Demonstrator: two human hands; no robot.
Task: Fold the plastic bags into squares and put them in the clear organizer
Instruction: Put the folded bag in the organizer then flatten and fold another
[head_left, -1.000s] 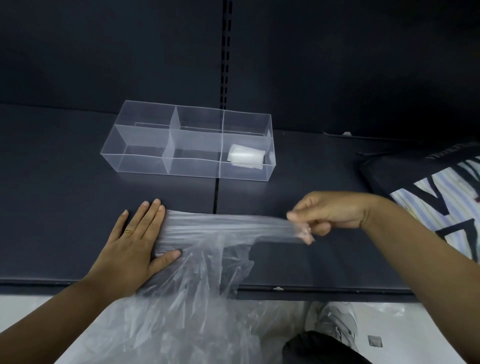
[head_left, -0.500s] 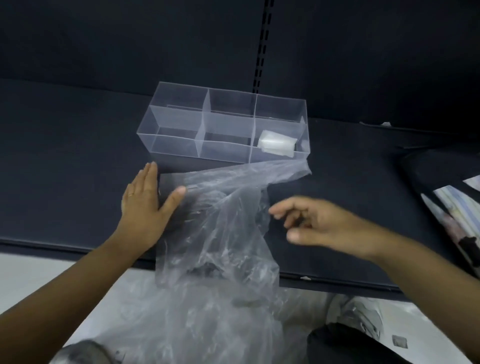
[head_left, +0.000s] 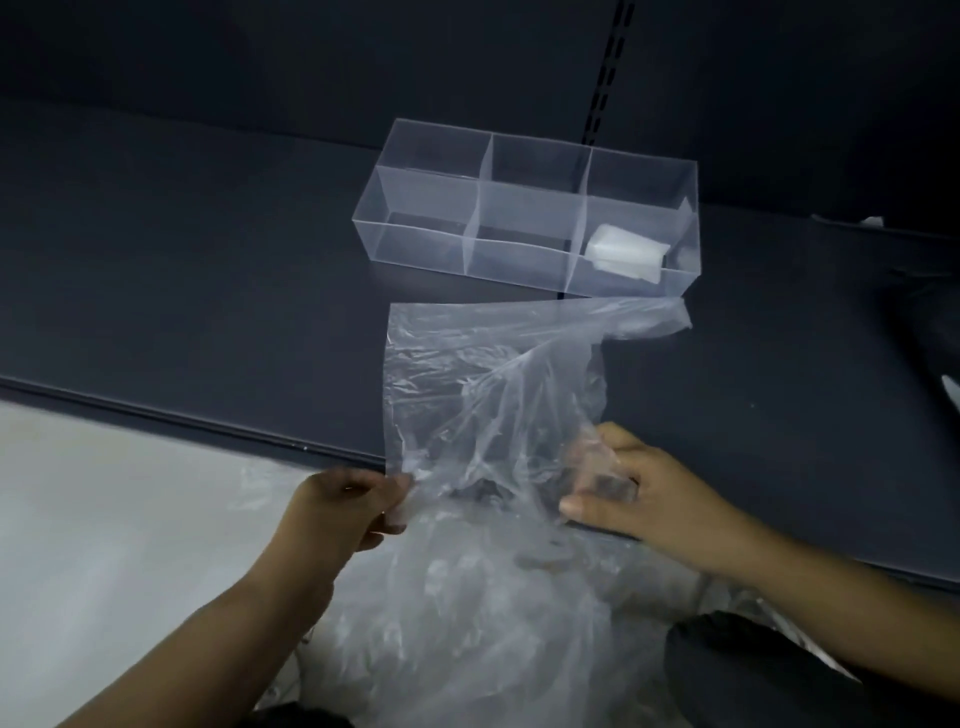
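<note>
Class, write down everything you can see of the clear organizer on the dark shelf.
The clear organizer is a long, open-topped box of transparent plastic, split by thin walls into six compartments, two rows of three. It stands level on the dark shelf. The near right compartment holds a folded bag; the others look empty. A loose plastic bag lies just in front; contact cannot be told.

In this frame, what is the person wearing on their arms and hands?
Nothing that shows: left hand and right hand are ungloved, left forearm and right forearm bare to the frame edge; no sleeve, watch or bracelet. Fingers too blurred to tell a ring.
</note>
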